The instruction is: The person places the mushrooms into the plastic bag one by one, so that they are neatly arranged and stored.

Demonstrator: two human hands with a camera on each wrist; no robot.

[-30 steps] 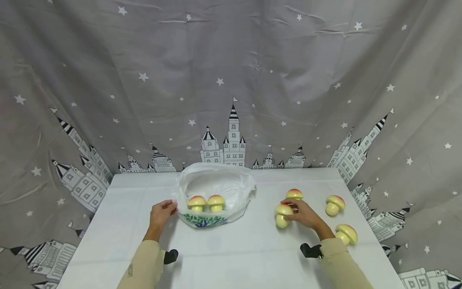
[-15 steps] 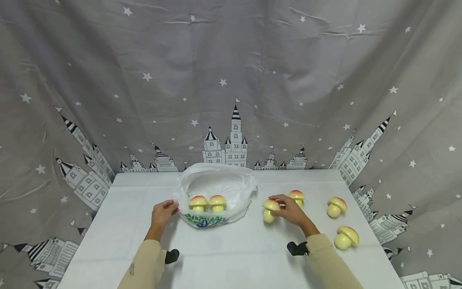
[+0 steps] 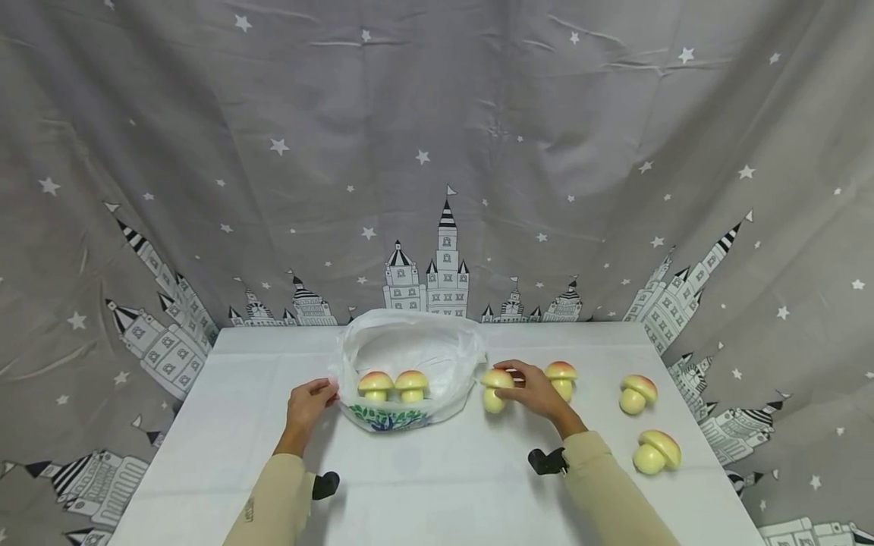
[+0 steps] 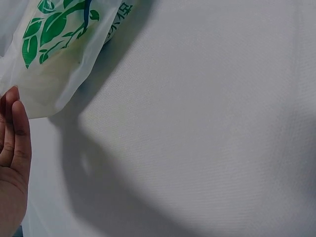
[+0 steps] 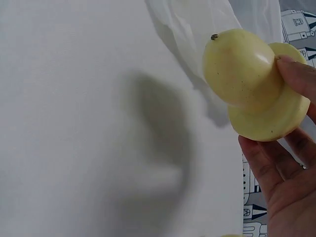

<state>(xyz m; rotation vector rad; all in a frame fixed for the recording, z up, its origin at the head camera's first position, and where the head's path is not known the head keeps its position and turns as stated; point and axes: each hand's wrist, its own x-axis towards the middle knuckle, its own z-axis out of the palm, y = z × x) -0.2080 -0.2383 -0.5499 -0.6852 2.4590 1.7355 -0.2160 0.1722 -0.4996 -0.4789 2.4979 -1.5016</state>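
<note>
A white plastic bag with a green leaf print lies mouth-up on the table, its opening spread wide. Inside it, two toy mushrooms with red-yellow caps sit side by side. My left hand pinches the bag's left edge; in the left wrist view its fingers are at the bag's corner. Just right of the bag, my right hand grips another toy mushroom by its cap, thumb on one side and fingers on the other. Its shadow falls on the cloth below, apart from it.
Three more toy mushrooms stand or lie to the right: one mushroom just behind my right hand, one farther right and one nearer. A white cloth covers the table; a grey castle-print curtain hangs behind.
My right hand has carried its mushroom leftward, away from the other loose ones and up close to the bag. The left hand stays at the bag's edge.
</note>
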